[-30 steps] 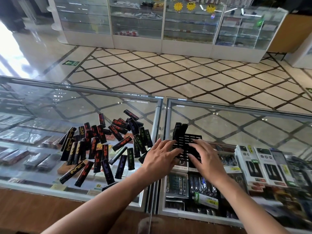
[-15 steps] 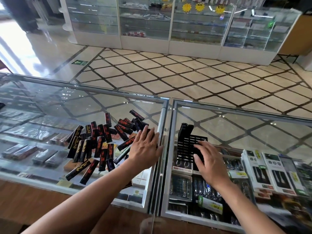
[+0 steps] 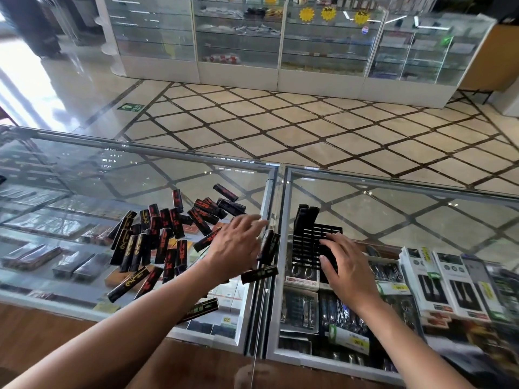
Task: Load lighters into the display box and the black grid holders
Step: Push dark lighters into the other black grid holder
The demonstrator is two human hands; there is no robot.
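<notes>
Desk: your glass-topped display desk [image 3: 140,169] has two panes that meet at a metal seam [image 3: 276,197]; boxed goods show beneath the glass.
Loose lighters: slim black rectangular lighters with red or gold marks [image 3: 157,242] lie flat in a heap on the left pane, reaching toward the seam. Most run their long axis from the near edge toward the far edge, leaning a little right. Those at the far side of the heap lie slantwise.
Stray lighter: one gold-marked black lighter [image 3: 259,273] lies crosswise over the seam, long axis left to right.
Grid holder: the black plastic grid holder [image 3: 317,237] sits on the right pane, just beside the seam.
Loaded lighters: a few upright black lighters [image 3: 304,217] stand in its far left corner cells.
Left hand: your left hand [image 3: 236,245] is over the right edge of the heap, fingers stretched and spread, gripping nothing. It is motion-blurred.
Right hand: your right hand [image 3: 348,270] lies on the near right part of the holder, fingers straight and pressing on it.
Writing: the lighter marks are too small to read. A yellow price label [image 3: 227,320] under the left pane reads "20", upside down to you.
</notes>
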